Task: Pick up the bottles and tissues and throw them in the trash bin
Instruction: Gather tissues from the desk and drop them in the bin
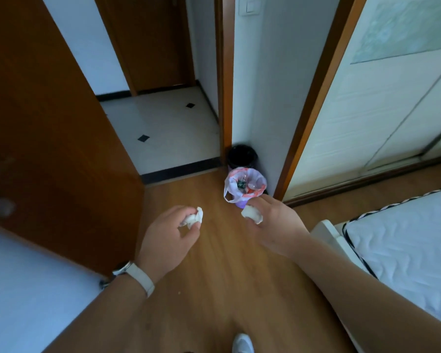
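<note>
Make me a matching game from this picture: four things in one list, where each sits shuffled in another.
1. lined trash bin
2. black bin
3. mattress
4. tissues

a. one in the left hand, one in the right hand
b. far right edge
c. by the door frame, farthest back
d. wood floor, just beyond the hands

Pairs: 1-d, 2-c, 3-b, 4-a
</note>
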`<state>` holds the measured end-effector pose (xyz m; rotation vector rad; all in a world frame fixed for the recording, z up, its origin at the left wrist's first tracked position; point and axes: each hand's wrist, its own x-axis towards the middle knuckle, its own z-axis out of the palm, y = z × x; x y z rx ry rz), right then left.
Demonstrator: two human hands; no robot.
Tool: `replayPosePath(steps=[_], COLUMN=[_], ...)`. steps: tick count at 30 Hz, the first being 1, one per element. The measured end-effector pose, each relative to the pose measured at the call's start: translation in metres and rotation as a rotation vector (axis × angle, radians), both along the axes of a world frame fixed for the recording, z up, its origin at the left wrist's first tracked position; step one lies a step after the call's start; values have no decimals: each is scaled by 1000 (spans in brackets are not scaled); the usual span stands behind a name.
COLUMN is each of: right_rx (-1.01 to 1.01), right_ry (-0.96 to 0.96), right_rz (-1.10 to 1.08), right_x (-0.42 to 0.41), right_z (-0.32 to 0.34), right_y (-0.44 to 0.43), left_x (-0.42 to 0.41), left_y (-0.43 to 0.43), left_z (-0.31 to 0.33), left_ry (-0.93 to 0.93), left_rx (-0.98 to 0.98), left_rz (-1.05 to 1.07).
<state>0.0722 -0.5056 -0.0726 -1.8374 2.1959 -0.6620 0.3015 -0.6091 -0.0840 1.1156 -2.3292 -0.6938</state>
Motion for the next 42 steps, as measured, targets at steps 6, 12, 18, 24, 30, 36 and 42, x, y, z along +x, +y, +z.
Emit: replayPosePath(steps=[6,12,18,24,30,36,42], right_rx=[111,151,191,119,186,165,91], right_ry=[-10,9,36,101,128,108,109], right_rz=[-66,-109,-146,-140,-126,-201,-235], right_x=[-26,-30,-14,10,10,-21,-70], right_z=[-3,-13,-13,-6,1,-8,-31], right_y=[-56,-141,-249,-361,-417,-451,-493], left_x=[-21,-30,-18,-7,-15,-47,-99], left_y=[-65,-158,-270,-383,-444,-488,-544], left_z=[-4,-18,-27,-31,-34,-40,-39], left_ry=[-46,-26,-1,54,114,99,61], left_rx=[8,4,29,-2,-28,-26,-61], left_rz=[-8,-77,-98,-163,-195,-250,-293])
